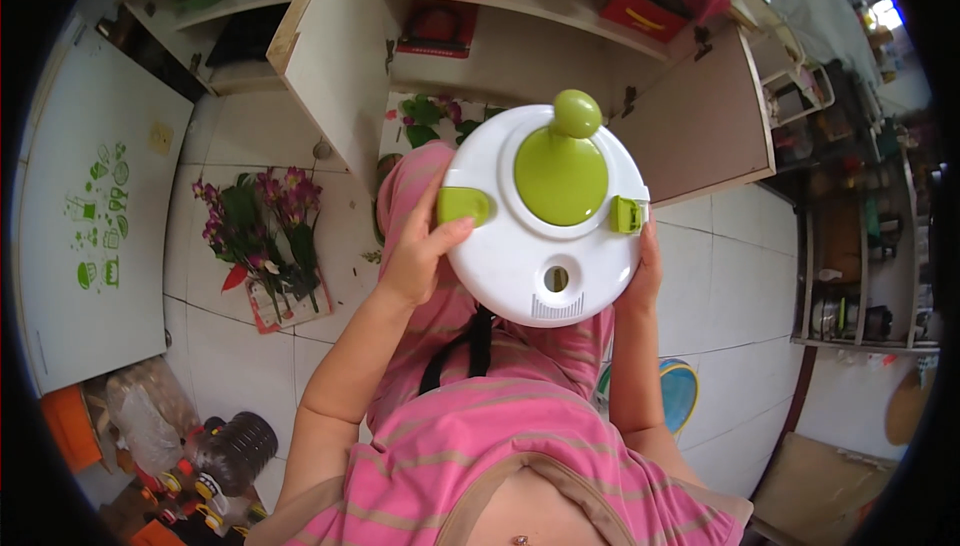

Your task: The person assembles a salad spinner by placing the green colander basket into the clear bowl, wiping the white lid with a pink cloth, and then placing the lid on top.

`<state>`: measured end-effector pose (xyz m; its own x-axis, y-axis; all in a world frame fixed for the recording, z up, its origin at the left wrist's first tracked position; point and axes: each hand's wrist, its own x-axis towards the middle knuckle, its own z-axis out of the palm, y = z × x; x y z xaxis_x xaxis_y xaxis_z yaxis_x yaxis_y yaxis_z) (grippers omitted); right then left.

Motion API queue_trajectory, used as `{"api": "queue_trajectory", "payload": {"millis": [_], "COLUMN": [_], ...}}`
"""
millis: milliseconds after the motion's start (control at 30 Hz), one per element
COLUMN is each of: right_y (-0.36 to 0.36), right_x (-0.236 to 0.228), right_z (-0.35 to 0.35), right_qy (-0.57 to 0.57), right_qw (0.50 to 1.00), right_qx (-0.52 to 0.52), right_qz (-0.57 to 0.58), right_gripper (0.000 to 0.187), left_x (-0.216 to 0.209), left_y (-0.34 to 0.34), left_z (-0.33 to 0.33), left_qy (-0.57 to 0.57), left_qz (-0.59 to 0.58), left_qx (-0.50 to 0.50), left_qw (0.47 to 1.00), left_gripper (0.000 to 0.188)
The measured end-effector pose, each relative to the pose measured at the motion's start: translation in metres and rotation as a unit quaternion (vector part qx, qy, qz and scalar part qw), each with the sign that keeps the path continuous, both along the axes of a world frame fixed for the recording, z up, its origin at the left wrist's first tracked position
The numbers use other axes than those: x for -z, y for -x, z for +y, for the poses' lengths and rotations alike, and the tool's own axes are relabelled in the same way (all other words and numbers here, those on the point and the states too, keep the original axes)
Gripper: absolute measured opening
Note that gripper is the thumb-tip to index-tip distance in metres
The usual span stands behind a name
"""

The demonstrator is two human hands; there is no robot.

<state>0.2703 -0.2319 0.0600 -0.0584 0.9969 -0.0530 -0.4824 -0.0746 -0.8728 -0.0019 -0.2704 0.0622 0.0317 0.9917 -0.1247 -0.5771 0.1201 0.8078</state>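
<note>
I hold a salad spinner (490, 271) in front of me, over my lap, seen from above. Its white round lid carries a green crank disc with a knob at the far side, green clips left and right, and a small round hole near me. My left hand (425, 251) grips the left rim, the thumb lying by the green clip. Around the right rim, below the other clip, curls my right hand (645, 271); most of its fingers are hidden behind the spinner. The spinner's underside is out of sight.
A low cabinet stands ahead, its left door (335, 56) and right door (705, 116) swung open. On the tiled floor to the left lie purple artificial flowers (285, 196). A dark plastic jug (238, 451) is at lower left, a white fridge (110, 196) at left, shelves (860, 266) at right.
</note>
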Motion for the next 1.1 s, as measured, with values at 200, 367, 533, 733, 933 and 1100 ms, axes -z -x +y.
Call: {"api": "queue_trajectory", "payload": {"millis": [200,367,533,733,933,1100], "right_y": [0.018,-0.007,-0.007,0.01,0.027,-0.01], "right_x": [-0.011,0.01,-0.009,0.005,0.094,0.169], "right_z": [0.003,0.007,0.01,0.079,0.15,0.137], "right_qy": [-0.041,-0.051,-0.102,-0.037,0.112,0.178], "right_qw": [0.998,0.998,0.989,0.988,0.988,0.977], "right_qx": [0.024,-0.043,-0.095,-0.006,-0.043,-0.002], "right_qz": [-0.05,0.012,0.043,0.153,0.098,0.119], "right_gripper": [0.057,0.067,0.076,0.068,0.075,0.065], "left_x": [0.0,-0.002,-0.033,-0.024,0.07,0.091], "left_y": [0.001,-0.012,-0.011,-0.015,0.013,0.0], "left_z": [0.005,0.001,-0.004,0.063,0.135,0.154], "left_qy": [0.0,0.011,-0.057,-0.148,0.006,0.043], "left_qz": [-0.059,0.031,0.087,0.111,-0.024,0.118], "left_qx": [-0.021,-0.045,-0.065,-0.076,-0.124,-0.08], "left_qw": [0.998,0.998,0.993,0.98,0.992,0.989], "left_gripper": [0.068,0.069,0.068,0.064,0.062,0.069]}}
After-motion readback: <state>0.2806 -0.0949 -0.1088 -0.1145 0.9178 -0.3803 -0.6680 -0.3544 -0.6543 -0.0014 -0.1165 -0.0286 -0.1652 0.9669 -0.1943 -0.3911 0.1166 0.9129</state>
